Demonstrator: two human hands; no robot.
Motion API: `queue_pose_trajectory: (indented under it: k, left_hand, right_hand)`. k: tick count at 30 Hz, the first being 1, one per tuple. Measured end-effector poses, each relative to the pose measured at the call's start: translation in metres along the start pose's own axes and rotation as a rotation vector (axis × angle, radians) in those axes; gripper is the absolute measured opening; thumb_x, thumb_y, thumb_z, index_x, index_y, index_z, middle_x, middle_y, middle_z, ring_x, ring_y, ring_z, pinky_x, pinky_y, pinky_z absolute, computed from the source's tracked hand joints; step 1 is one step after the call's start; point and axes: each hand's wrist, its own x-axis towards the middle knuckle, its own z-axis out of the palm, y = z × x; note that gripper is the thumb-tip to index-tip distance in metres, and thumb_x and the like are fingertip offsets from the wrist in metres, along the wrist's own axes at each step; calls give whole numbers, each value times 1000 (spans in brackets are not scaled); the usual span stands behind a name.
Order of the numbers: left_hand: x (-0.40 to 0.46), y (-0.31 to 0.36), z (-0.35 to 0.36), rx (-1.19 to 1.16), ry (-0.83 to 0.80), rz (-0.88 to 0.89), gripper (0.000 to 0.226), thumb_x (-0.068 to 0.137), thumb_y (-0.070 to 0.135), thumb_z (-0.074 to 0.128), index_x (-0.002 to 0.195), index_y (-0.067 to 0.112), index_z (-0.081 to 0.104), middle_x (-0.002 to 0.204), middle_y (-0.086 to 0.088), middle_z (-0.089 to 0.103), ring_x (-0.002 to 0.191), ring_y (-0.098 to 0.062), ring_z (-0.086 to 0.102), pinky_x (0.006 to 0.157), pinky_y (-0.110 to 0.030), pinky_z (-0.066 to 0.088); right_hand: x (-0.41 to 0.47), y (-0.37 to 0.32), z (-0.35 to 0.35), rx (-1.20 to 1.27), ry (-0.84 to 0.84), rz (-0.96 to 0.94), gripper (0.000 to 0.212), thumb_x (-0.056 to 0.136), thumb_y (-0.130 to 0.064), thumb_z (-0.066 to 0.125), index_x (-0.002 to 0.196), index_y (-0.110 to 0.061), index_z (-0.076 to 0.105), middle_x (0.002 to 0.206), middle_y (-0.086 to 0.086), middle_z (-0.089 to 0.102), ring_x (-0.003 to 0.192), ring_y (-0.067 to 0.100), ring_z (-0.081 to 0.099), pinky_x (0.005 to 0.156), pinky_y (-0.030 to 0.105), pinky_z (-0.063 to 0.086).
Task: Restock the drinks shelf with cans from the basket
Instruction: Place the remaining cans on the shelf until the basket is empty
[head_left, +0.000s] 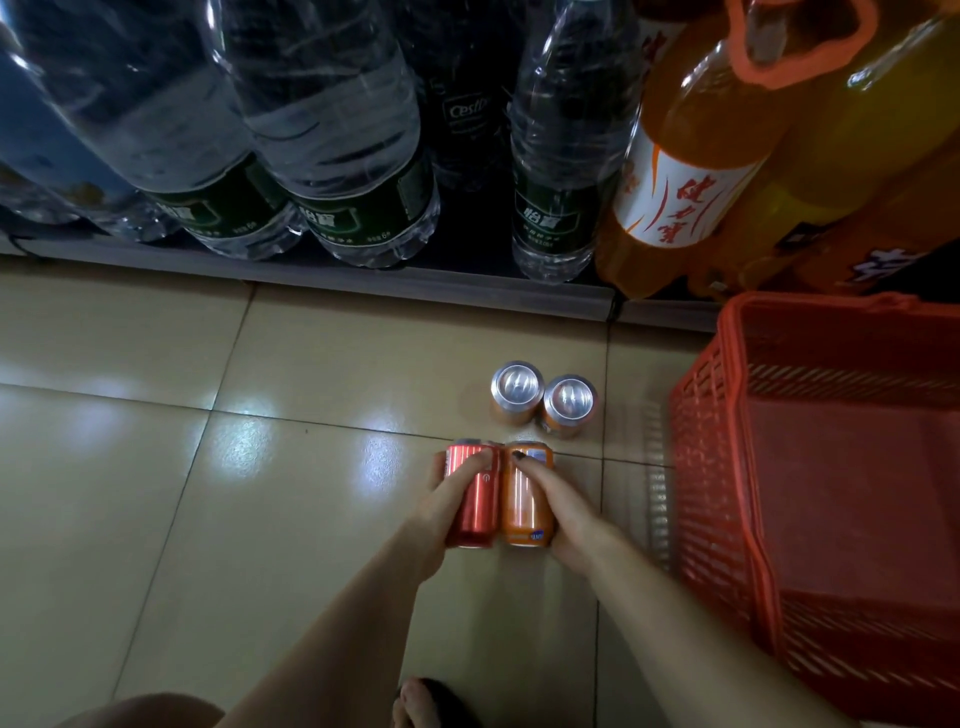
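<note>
I see clear water bottles (363, 156) from ten to twelve o'clock, orange soda bottles (691, 171) at one o'clock, and glossy beige floor tiles (208, 493) below.

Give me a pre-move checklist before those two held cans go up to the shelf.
1. Left hand gripping the red can: ok, fingers wrap it.
2. Right hand gripping the orange can: ok.
3. Held cans apart from the two standing cans on the floor: ok, a gap shows.
4. Free slot on the shelf: cannot tell; a dark gap shows between the water bottles, its depth hidden.
5. Basket emptied: ok for the visible part, no cans seen inside.
6. Standing cans upright: ok, tops face the camera.
</note>
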Motion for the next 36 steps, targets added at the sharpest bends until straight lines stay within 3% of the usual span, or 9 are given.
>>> queue_pose_trajectory:
  k: [4,9,13,15,19,23,28,33,36]
  left_hand:
    - [-2,-6,0,-24,-62,-68,72,62,64,87,124,35,64,113,-8,78,99,-31,77,78,-50,63]
    - [-19,-1,7,-33,-85,-3,68,62,50,87,120,22,67,97,-11,79,77,-26,75,58,-37,58]
    - [-56,16,8,-33,-72,86,74,52,52,92,118,25,71,106,-15,79,86,-30,76,68,-43,60]
    - [-92,35,9,-41,-63,140,60,50,53,91,105,33,78,105,-14,79,87,-30,76,78,-50,60]
    - [-196,103,16,-30,-83,280,54,61,51,89,111,37,76,111,-11,79,96,-34,75,85,-59,56]
    - [-329,193,37,-45,-112,442,42,64,44,87,105,39,78,108,-8,80,95,-27,77,79,-46,59]
    - [-513,321,77,-51,-157,652,57,56,43,86,111,33,74,112,-5,79,95,-17,76,76,-36,63]
    - [-698,443,115,-55,-186,887,72,52,45,94,118,26,72,118,-8,78,108,-25,75,91,-44,61]
    - [-803,504,137,-53,-220,1044,97,41,62,98,126,27,68,121,-7,77,111,-27,74,91,-46,62]
  right_hand:
    - [-8,-4,-3,-28,0,8,43,89,-41,71,124,-15,69,113,14,77,103,31,74,78,38,61]
    - [-28,-4,-3,-56,-5,-96,56,72,-46,83,120,-19,71,109,12,78,100,30,75,83,43,61]
    - [-77,-25,12,-69,-24,-223,43,69,-45,80,110,-31,75,109,7,78,101,28,75,87,51,59]
    - [-116,-45,25,-82,-60,-282,42,72,-40,78,113,-30,74,111,4,78,103,24,75,91,50,58]
    - [-217,-103,61,-107,-112,-398,41,76,-36,77,116,-31,72,115,0,77,108,19,73,95,43,57]
    - [-348,-182,101,-171,-104,-527,45,66,-51,81,109,-40,73,113,-5,77,109,16,72,96,39,57]
    - [-538,-296,154,-171,-82,-713,40,71,-44,81,110,-40,72,109,-6,78,104,14,74,94,44,58]
    - [-736,-404,205,-206,-182,-943,44,76,-31,78,118,-24,65,104,-9,78,96,4,73,81,25,57]
    - [-844,-459,226,-209,-240,-1096,46,80,-23,77,123,-21,62,114,-3,77,107,12,72,87,25,57]
